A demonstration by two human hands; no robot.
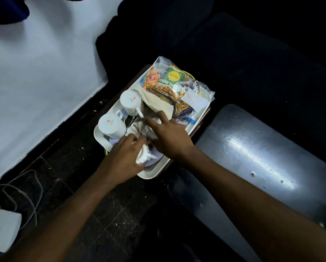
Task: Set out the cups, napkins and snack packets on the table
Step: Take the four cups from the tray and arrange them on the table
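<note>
Head view: your white plastic tray point(99, 136) carries two white ceramic cups point(112, 125), both inverted, one clear bag of snack packets point(174, 83) and one beige paper napkin point(157, 103). Your left hand point(120, 160) grasps a crumpled white tissue point(144, 155). Your right hand point(167, 134) rests released, fingers spread, over the tray centre.

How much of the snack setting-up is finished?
Nothing looks set out yet. Both cups sit upside down on the tray, and the snack packets lie in their bag at its far end. In hand: the left hand grips a crumpled white napkin, and the right hand reaches in beside it. Everything remains to be laid out.
</note>
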